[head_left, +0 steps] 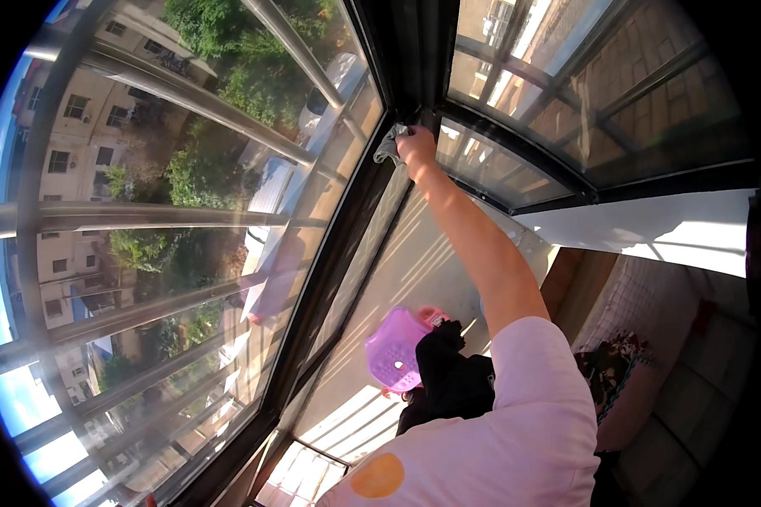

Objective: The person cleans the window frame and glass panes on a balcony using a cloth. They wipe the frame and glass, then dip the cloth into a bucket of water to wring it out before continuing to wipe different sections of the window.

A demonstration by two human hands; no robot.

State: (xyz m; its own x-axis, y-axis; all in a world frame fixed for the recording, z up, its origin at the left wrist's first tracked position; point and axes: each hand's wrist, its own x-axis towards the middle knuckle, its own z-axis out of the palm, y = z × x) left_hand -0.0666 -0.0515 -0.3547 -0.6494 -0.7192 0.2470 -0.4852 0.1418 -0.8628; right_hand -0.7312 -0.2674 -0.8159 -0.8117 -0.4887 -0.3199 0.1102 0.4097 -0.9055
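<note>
Balcony corner, glazed on two sides, dark window frame running down the middle, steel rails outside the glass, buildings, trees and parked cars far below. Right hand is stretched up and out to the top corner where the frames meet, fingers closed on a grey rag pressed against the dark upright; rag sits right at the frame junction, touching it. Left hand not in view, so finger state can't be told. Pink sleeve fills the lower middle. Below the arm: purple plastic basket on the sill ledge, a black cloth heap just beside it and partly over it, a patterned cushion to the right. Risks, as a guess: arm is at full reach, so leaning further could shift body weight toward the glass; loose grip on the rag could let it fall onto the ledge or behind the basket; a downward sweep of the elbow could knock the basket off the ledge. Room to move: corner is tight, frames boxing the hand on both sides, only down along the upright or right along the lower pane is free; ledge under the forearm is mostly bare until the basket.
</note>
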